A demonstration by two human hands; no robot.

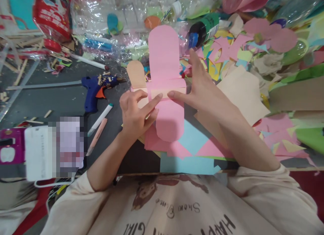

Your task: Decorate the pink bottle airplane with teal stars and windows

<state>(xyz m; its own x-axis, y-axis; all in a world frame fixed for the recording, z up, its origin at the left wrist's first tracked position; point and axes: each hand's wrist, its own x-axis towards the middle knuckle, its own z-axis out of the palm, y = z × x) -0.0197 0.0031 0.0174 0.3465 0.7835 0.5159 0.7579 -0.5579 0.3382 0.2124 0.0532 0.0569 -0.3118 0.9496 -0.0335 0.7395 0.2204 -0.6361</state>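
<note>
A pink paper cut-out (164, 54) with rounded ends lies in front of me, with a folded band across its middle. A narrow beige paper strip (164, 92) lies flat over that band. My left hand (134, 110) presses its index fingertip on the strip, its other fingers partly bent. From the right, my right hand (202, 83) sets its thumb tip on the strip, close to the left fingertip, while its other fingers stretch up and away. Both hands touch the paper without gripping it. A beige rounded paper piece (136, 74) sticks out above my left hand.
At left lie a blue glue gun (92, 90), two markers (100, 120) and phones (37, 152). Plastic bottles, including a red-labelled one (53, 19), stretch along the back. Paper scraps (243, 93) cover the right side; blue paper (189, 164) lies at the front edge.
</note>
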